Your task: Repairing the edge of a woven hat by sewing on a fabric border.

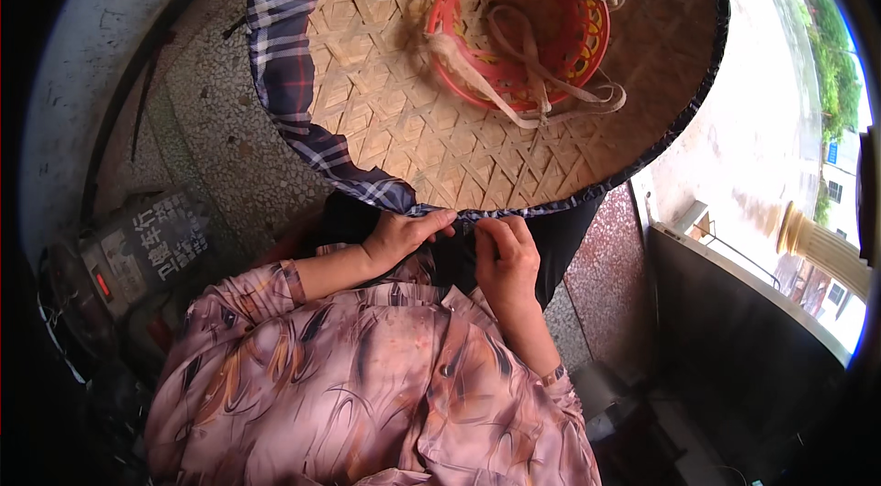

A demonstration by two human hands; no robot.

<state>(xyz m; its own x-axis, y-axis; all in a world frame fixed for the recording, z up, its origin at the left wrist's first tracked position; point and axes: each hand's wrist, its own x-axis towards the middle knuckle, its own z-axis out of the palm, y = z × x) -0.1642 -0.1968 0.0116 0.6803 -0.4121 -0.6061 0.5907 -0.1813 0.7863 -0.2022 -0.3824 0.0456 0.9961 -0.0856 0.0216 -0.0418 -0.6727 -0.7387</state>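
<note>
A wide woven bamboo hat (385,110) lies underside up across my lap. Its middle holds a red plastic head ring (445,13) with a pale cloth strap (477,80) tied to it. Dark plaid cloth trim (283,55) runs around the rim, hanging wide at the left and gathered narrow at the near and right edges. My left hand (404,240) pinches this trim at the near rim, thumb on top. Just right of it, my right hand (509,258) is closed with fingertips at the rim; what they hold is too small to make out.
A dark bag (147,243) with pale printing sits at my left on the speckled stone floor (216,110). A dark panel (743,302) stands at the right, with a bright outdoor area beyond. A curved pale metal surface (101,55) borders the far left.
</note>
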